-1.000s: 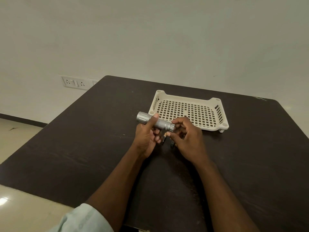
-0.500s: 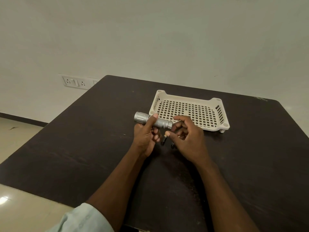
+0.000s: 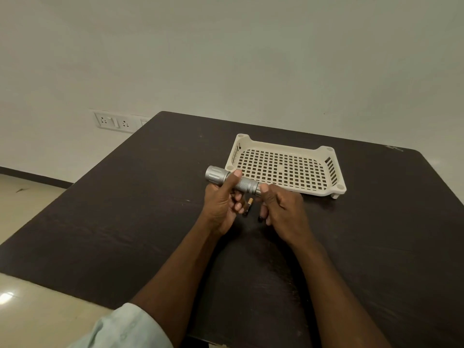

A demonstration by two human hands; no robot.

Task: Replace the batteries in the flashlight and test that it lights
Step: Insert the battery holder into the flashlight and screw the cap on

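A silver flashlight (image 3: 232,180) is held level above the dark table (image 3: 125,222), its head pointing left. My left hand (image 3: 222,204) grips its body, thumb lying over the top. My right hand (image 3: 281,209) is at the flashlight's tail end, with curled fingers pinching that end. A battery (image 3: 248,205) with a gold tip lies on the table between my hands. A second dark battery end (image 3: 261,217) shows just under my right hand's fingers.
A cream perforated plastic tray (image 3: 326,172) stands on the table just behind my hands. A wall socket panel (image 3: 113,121) is on the wall at the left. The table's left edge drops to a tiled floor (image 3: 37,317).
My right hand has moved back onto the flashlight's tail end after drawing slightly away. The flashlight stays in my left hand, almost in the same place.
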